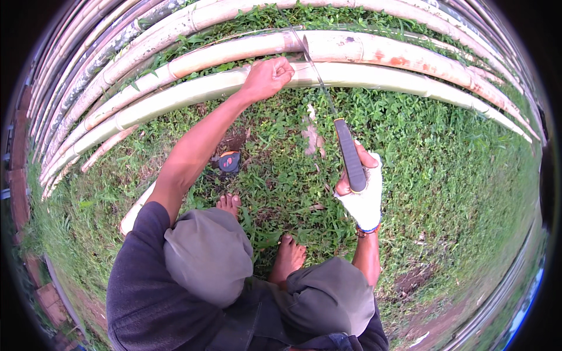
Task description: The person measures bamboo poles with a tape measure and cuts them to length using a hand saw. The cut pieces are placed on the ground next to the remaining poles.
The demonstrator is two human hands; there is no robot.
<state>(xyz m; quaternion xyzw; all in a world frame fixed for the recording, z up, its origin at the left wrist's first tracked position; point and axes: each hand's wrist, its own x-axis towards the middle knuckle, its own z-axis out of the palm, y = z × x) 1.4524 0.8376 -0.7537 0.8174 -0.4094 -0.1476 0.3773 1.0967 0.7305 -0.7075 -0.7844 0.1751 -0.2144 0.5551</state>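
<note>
In my gloved right hand [360, 190] is the dark grey handle of a hand saw [350, 155], which points away from me. Its thin blade crosses over the pale green bamboo pole [374, 76] and reaches a dark gap in the thicker, weathered bamboo pole [404, 54] just beyond. My bare left hand [269, 77] is closed and rests on the bamboo to the left of the blade. What its curled fingers hold, if anything, is hidden.
An orange and black tape measure [229, 161] lies on the grass near my bare feet [288, 257]. More bamboo poles [117, 70] lie side by side at the far left. A short pale bamboo piece [137, 209] shows beside my left elbow. Dry leaves [313, 140] lie below the blade.
</note>
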